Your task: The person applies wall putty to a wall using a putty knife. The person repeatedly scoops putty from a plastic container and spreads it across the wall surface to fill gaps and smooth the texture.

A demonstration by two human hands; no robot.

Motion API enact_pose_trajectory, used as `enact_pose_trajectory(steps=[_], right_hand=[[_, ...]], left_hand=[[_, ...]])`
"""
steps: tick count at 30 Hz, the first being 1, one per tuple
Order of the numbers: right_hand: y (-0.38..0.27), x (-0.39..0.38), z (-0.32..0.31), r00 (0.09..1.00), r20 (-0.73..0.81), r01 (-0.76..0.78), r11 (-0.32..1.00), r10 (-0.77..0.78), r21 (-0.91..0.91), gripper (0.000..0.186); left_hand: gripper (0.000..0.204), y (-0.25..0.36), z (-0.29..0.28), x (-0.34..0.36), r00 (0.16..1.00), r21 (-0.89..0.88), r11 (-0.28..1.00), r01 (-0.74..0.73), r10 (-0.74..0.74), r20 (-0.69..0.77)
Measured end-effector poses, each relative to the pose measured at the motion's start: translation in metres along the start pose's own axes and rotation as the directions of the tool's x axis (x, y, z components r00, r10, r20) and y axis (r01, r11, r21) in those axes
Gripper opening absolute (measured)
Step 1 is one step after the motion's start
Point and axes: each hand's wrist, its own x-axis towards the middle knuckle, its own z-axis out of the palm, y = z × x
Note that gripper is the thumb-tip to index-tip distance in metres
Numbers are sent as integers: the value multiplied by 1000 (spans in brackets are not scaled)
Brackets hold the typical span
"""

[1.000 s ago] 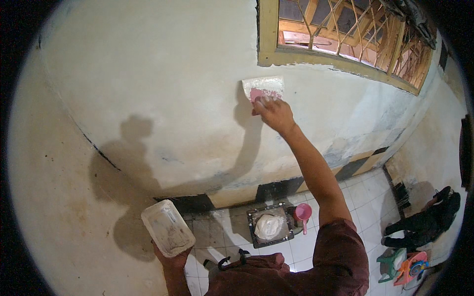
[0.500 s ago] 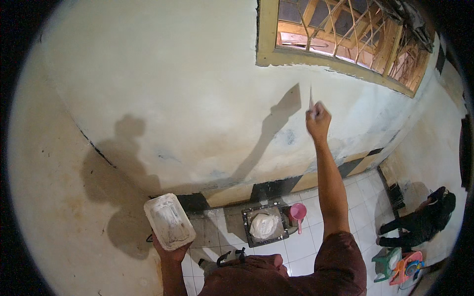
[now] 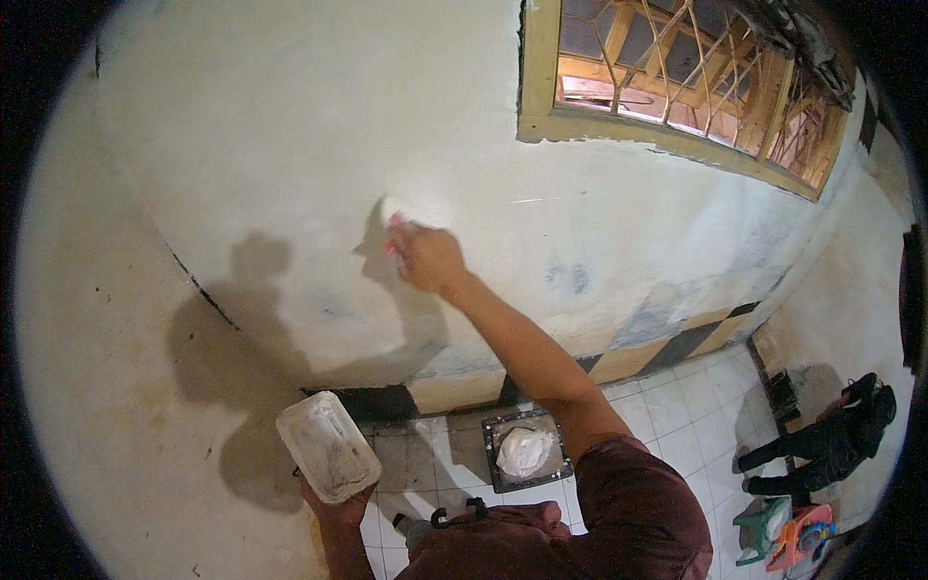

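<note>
My right hand [image 3: 428,259] grips a putty knife [image 3: 392,209] by its handle, of which pink bits show between the fingers. Its pale blade is at the cream wall [image 3: 290,126], left of the window, and looks smeared by motion. Low on the left, my left hand [image 3: 338,507] holds a shallow white rectangular tub [image 3: 329,449] from beneath. The tub tilts so its inside shows, streaked with white and greyish residue. Most of the left hand's fingers are hidden under the tub.
A barred window with a yellow wooden frame [image 3: 619,128] is at upper right. On the white tiles [image 3: 667,411] stands a dark square stand [image 3: 495,474] with a white bag [image 3: 525,451]. At far right are a person in dark clothes [image 3: 822,440], a green stool [image 3: 759,532] and an orange object [image 3: 797,541].
My right hand has swept left with the putty knife, from below the window to the middle of the wall. The pink dipper on the floor is now hidden by my arm. The tub stays in my left hand.
</note>
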Motion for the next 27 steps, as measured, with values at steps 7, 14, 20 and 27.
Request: enact_pose_trajectory(steps=[7, 14, 20, 27], right_hand=[[-13, -4, -40, 949, -163, 215, 930, -271, -297, 21], [140, -78, 30, 968, 233, 203, 843, -95, -499, 47], [119, -204, 34, 981, 155, -92, 985, 115, -147, 51], [207, -142, -135, 599, -700, -526, 850, 389, 23, 20]], left_hand=[[62, 2, -44, 5, 992, -50, 991, -121, 122, 12], [58, -9, -30, 8, 992, -27, 997, -70, 73, 103], [60, 0, -27, 8, 993, 24, 995, -101, 99, 71], [59, 1, -47, 20, 983, 90, 996, -22, 5, 184]])
